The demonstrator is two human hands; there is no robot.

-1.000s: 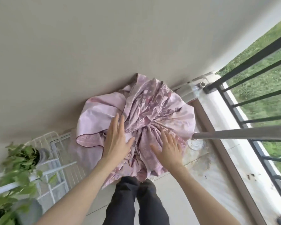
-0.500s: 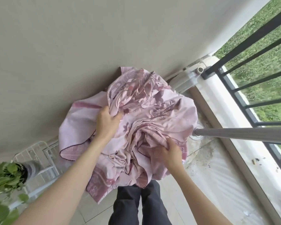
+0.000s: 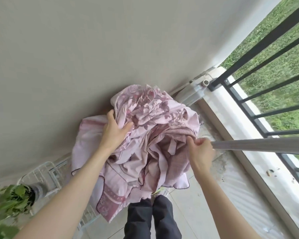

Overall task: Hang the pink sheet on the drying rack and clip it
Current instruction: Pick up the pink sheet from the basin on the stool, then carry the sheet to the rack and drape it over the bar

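Observation:
The pink sheet (image 3: 145,135) is a crumpled bundle with a darker floral print, held up in front of me near the grey wall. My left hand (image 3: 115,130) grips its upper left folds, thumb over the cloth. My right hand (image 3: 199,149) pinches a fold at the bundle's right side. Loose ends hang down toward my legs. A grey metal bar of the drying rack (image 3: 259,144) runs in from the right, its end just behind my right hand. No clips are visible.
A white wire rack (image 3: 47,173) and a potted green plant (image 3: 12,199) stand at the lower left. A black balcony railing (image 3: 266,107) with grass beyond lines the right side. A clear plastic container (image 3: 193,94) sits in the corner. Tiled floor lies below.
Both hands went from lying flat on the sheet to gripping it, and the bundle has risen. My right hand has shifted right, up to the bar's end.

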